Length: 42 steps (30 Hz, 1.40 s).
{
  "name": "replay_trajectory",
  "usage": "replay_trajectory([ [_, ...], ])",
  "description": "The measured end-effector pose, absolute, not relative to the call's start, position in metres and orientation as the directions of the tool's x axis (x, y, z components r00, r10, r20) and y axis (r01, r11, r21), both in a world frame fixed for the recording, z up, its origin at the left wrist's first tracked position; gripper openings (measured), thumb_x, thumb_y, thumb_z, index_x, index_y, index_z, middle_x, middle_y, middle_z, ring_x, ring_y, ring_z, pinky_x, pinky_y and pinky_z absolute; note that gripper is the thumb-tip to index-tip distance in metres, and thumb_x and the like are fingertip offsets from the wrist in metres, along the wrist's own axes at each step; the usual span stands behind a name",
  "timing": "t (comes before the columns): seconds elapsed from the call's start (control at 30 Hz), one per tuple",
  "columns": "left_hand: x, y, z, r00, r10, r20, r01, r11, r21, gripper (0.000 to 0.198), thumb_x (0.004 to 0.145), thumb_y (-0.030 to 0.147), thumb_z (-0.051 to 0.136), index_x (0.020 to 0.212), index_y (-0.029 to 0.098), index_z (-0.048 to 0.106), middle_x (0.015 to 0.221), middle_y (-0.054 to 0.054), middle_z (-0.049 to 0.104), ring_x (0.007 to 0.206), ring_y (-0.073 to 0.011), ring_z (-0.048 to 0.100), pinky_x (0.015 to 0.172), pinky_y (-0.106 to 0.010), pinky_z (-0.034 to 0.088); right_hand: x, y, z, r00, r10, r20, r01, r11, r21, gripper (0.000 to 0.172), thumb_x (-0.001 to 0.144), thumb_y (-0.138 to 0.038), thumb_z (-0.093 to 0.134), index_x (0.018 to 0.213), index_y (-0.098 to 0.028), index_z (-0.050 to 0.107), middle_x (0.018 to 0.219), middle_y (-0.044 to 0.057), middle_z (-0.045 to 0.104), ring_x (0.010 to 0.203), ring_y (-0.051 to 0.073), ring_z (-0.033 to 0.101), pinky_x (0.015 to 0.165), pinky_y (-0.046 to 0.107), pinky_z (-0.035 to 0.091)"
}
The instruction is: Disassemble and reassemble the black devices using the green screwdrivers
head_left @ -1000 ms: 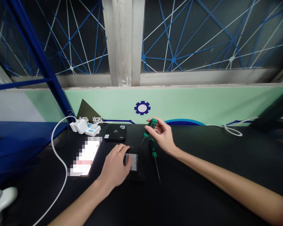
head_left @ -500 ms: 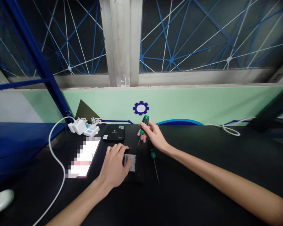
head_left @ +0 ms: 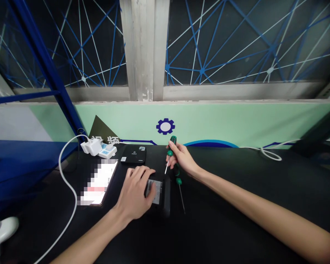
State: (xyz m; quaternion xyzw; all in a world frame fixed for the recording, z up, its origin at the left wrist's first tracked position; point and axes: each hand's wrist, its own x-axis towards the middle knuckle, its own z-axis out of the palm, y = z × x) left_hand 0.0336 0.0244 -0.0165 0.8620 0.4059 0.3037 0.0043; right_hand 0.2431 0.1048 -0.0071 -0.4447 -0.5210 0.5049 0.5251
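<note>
A black box with a pale printed label (head_left: 154, 196) is under my left hand (head_left: 134, 192). My fingers lie over its left and far edges, with the thumb across the label. The box is tilted, its right side wall (head_left: 167, 200) now showing. My right hand (head_left: 183, 157) is closed around the handle of a green and black screwdriver (head_left: 170, 152). Its shaft points down, and the tip is close to the far right corner of the box; whether they touch I cannot tell. A second green-handled screwdriver (head_left: 179, 181) lies on the table just right of the box.
Behind my left hand lies another flat black box (head_left: 134, 154). A phone with a bright screen (head_left: 100, 183) rests to the left. Beyond it, a white power strip (head_left: 107, 151) holds plugs, and a white cable (head_left: 68, 183) curves forward. More cable (head_left: 269, 156) lies at the back right.
The labelled box has tipped, so its right side wall shows. My right hand with the screwdriver has shifted slightly right. A small thin piece near my left fingertips is no longer visible.
</note>
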Motion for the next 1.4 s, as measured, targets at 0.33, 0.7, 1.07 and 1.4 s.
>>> replay_trajectory([
  [0.33, 0.033, 0.023, -0.017, 0.501, 0.671, 0.547, 0.668, -0.702, 0.248, 0.028, 0.092, 0.018, 0.048, 0.119, 0.021, 0.056, 0.113, -0.01, 0.064, 0.105, -0.0275, 0.059, 0.086, -0.043, 0.041, 0.241, 0.102, -0.001, -0.111, 0.993, -0.05, -0.03, -0.054, -0.998, 0.029, 0.103, -0.044, 0.048, 0.093, -0.017, 0.051, 0.05, 0.002, 0.065, 0.035, 0.014, 0.062, 0.03, 0.016, 0.047],
  [0.7, 0.032, 0.028, -0.019, 0.478, 0.711, 0.516, 0.689, -0.668, 0.281, 0.025, 0.092, 0.016, 0.049, 0.115, 0.021, 0.057, 0.109, -0.007, 0.064, 0.099, -0.0255, 0.059, 0.084, -0.042, 0.042, 0.233, 0.095, -0.009, -0.174, 0.982, 0.077, -0.002, 0.078, -0.997, 0.037, 0.095, -0.055, 0.056, 0.093, -0.019, 0.047, 0.051, 0.001, 0.067, 0.036, 0.017, 0.064, 0.031, 0.019, 0.049],
  [1.07, 0.032, 0.028, -0.022, 0.432, 0.783, 0.447, 0.722, -0.597, 0.349, 0.019, 0.093, 0.02, 0.049, 0.109, 0.023, 0.058, 0.104, -0.005, 0.067, 0.097, -0.0249, 0.061, 0.084, -0.041, 0.043, 0.237, 0.093, -0.006, -0.116, 0.966, 0.231, -0.004, 0.232, -0.973, 0.051, 0.083, -0.068, 0.061, 0.096, -0.02, 0.051, 0.061, -0.002, 0.066, 0.043, 0.015, 0.064, 0.036, 0.021, 0.049],
  [1.4, 0.031, 0.029, -0.024, 0.383, 0.817, 0.431, 0.763, -0.543, 0.35, 0.019, 0.093, 0.019, 0.049, 0.108, 0.021, 0.06, 0.105, -0.005, 0.063, 0.095, -0.0238, 0.06, 0.086, -0.042, 0.044, 0.258, 0.098, 0.01, -0.087, 0.948, 0.306, 0.25, 0.318, -0.915, 0.044, 0.084, -0.047, 0.067, 0.118, -0.022, 0.053, 0.052, -0.011, 0.046, 0.039, 0.009, 0.042, 0.039, 0.02, 0.03],
])
